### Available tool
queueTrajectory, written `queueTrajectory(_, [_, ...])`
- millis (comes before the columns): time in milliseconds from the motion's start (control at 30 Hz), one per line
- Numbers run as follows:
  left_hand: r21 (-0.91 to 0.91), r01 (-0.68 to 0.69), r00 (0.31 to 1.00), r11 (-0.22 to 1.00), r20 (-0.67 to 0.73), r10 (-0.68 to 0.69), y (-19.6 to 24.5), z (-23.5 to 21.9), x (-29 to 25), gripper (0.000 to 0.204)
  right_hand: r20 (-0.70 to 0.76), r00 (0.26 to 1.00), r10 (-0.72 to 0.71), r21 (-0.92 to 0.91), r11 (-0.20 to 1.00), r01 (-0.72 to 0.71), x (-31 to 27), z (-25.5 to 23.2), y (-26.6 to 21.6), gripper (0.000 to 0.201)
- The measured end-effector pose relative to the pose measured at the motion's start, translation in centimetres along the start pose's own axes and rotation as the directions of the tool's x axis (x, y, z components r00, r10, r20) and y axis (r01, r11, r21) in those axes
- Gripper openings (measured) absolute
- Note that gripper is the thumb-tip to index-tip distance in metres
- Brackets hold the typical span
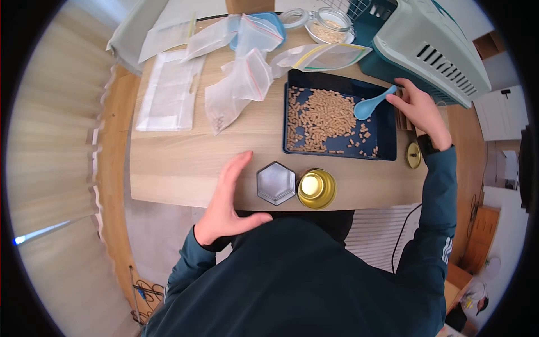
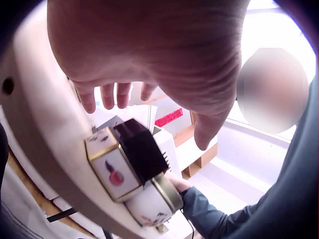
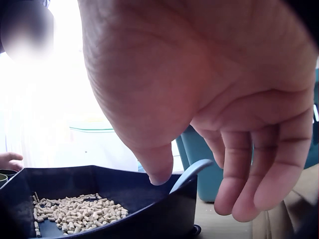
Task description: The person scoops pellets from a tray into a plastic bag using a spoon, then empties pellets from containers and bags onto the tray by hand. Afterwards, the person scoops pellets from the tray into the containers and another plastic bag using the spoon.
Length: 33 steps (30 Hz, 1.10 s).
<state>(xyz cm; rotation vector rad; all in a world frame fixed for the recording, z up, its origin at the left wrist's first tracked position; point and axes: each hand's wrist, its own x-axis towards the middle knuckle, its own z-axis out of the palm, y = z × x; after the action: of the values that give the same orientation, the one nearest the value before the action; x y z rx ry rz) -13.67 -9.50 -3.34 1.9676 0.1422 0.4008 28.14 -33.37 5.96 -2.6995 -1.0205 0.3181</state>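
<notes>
My right hand [image 1: 418, 109] is over the handle end of a light-blue spoon [image 1: 371, 104], thumb and fingers apart in the right wrist view. The spoon's bowl lies among tan pellets [image 1: 328, 115] in a dark-blue tray [image 1: 342, 155], and its handle [image 3: 192, 172] leans over the tray's rim. With fingers spread from the thumb, my left hand [image 1: 227, 199] is to the left of a hexagonal container [image 1: 276, 183] and holds nothing. Beside that stands a round tin [image 1: 330, 191], gold inside. In the left wrist view, a white hexagonal tin [image 2: 117, 174] bears a fruit picture.
Plastic zip bags [image 1: 238, 90] lie at the back left, one with a few pellets. A glass jar [image 1: 331, 28] stands behind the tray. A pet carrier [image 1: 429, 56] fills the back right. A gold lid [image 1: 414, 155] lies right of the tray, close to the table's edge.
</notes>
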Motion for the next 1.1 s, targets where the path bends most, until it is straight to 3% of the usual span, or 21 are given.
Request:
queueTrajectory(67, [0.087, 0.014, 0.999, 0.996, -0.046, -0.010, -0.1, -1.6, 0.8, 0.103, -0.043, 0.999, 0.007, -0.044, 0.999, -0.009, -0.8, -0.5, -0.4, 0.060])
queueTrajectory(133, [0.408, 0.089, 0.990, 0.909, -0.140, -0.034, -0.4, -3.5, 3.0, 0.101, -0.140, 0.990, 0.005, 0.023, 1.000, -0.002, -1.8, -0.8, -0.9, 0.057])
queueTrajectory(200, [0.518, 0.101, 0.986, 0.850, -0.169, -0.014, -1.5, -5.0, 5.2, 0.099, -0.187, 0.982, -0.014, 0.070, 0.997, 0.028, -3.3, -0.6, -1.6, 0.054])
queueTrajectory(267, [0.611, 0.099, 0.984, 0.786, -0.179, 0.015, -2.7, -6.0, 7.2, 0.097, -0.310, 0.951, 0.022, 0.164, 0.986, 0.031, -5.2, -0.3, -2.0, 0.048])
queueTrajectory(300, [0.695, 0.104, 0.984, 0.712, -0.176, 0.028, -3.6, -6.3, 8.1, 0.096, -0.313, 0.946, 0.077, 0.311, 0.950, 0.025, -6.3, 0.0, -2.4, 0.042])
queueTrajectory(367, [0.786, 0.104, 0.986, 0.609, -0.164, 0.043, -5.6, -6.4, 9.6, 0.093, -0.371, 0.923, 0.100, 0.410, 0.910, 0.066, -8.4, 1.2, -2.5, 0.037])
queueTrajectory(533, [0.750, 0.082, 0.993, 0.656, -0.116, 0.008, -5.9, -6.0, 11.8, 0.072, -0.474, 0.858, 0.199, 0.560, 0.820, 0.120, -13.3, 5.8, -0.7, 0.025])
queueTrajectory(567, [0.748, 0.131, 0.991, 0.650, -0.123, -0.059, -6.5, -6.3, 11.6, 0.065, -0.473, 0.856, 0.209, 0.564, 0.818, 0.112, -14.2, 6.8, -0.1, 0.025])
queueTrajectory(633, [0.753, 0.176, 0.984, 0.634, -0.124, -0.127, -6.6, -6.4, 11.3, 0.057, -0.457, 0.810, 0.367, 0.744, 0.657, 0.123, -15.5, 8.7, 1.0, 0.021])
queueTrajectory(700, [0.594, 0.310, 0.948, 0.742, -0.250, -0.196, -6.1, -6.0, 10.8, 0.042, -0.467, 0.781, 0.414, 0.774, 0.619, 0.134, -16.4, 10.5, 1.7, 0.019])
queueTrajectory(733, [0.602, 0.298, 0.953, 0.741, -0.235, -0.192, -6.4, -6.0, 10.6, 0.042, -0.476, 0.753, 0.455, 0.796, 0.586, 0.149, -16.8, 11.3, 2.1, 0.017])
queueTrajectory(800, [0.380, 0.122, 0.940, 0.917, -0.342, 0.016, -5.7, -5.5, 10.5, 0.035, -0.460, 0.733, 0.501, 0.827, 0.543, 0.148, -17.2, 12.7, 2.1, 0.017])
queueTrajectory(833, [0.163, 0.176, 0.897, 0.971, -0.433, -0.089, -5.1, -4.7, 10.1, 0.031, -0.445, 0.723, 0.529, 0.850, 0.504, 0.154, -17.3, 13.2, 2.0, 0.017])
queueTrajectory(867, [0.175, 0.174, 0.904, 0.969, -0.419, -0.086, -4.6, -4.8, 9.8, 0.031, -0.438, 0.716, 0.544, 0.858, 0.492, 0.151, -17.3, 13.6, 1.8, 0.017])
queueTrajectory(967, [-0.035, 0.191, 0.909, 0.981, -0.370, -0.191, -1.9, -4.2, 9.8, 0.035, -0.383, 0.744, 0.547, 0.888, 0.439, 0.134, -17.1, 14.6, 1.5, 0.018])
queueTrajectory(1000, [-0.024, 0.191, 0.915, 0.981, -0.358, -0.187, -0.7, -3.8, 10.2, 0.035, -0.377, 0.760, 0.529, 0.891, 0.431, 0.142, -17.0, 15.0, 1.6, 0.018])
queueTrajectory(1067, [0.235, 0.030, 0.950, 0.972, -0.309, 0.045, 1.2, -3.0, 10.9, 0.036, -0.368, 0.770, 0.521, 0.898, 0.414, 0.149, -17.0, 15.5, 1.6, 0.017])
queueTrajectory(1100, [0.246, 0.010, 0.945, 0.969, -0.318, 0.071, 2.5, -2.1, 11.4, 0.036, -0.356, 0.784, 0.508, 0.900, 0.413, 0.141, -17.1, 15.7, 1.6, 0.017])
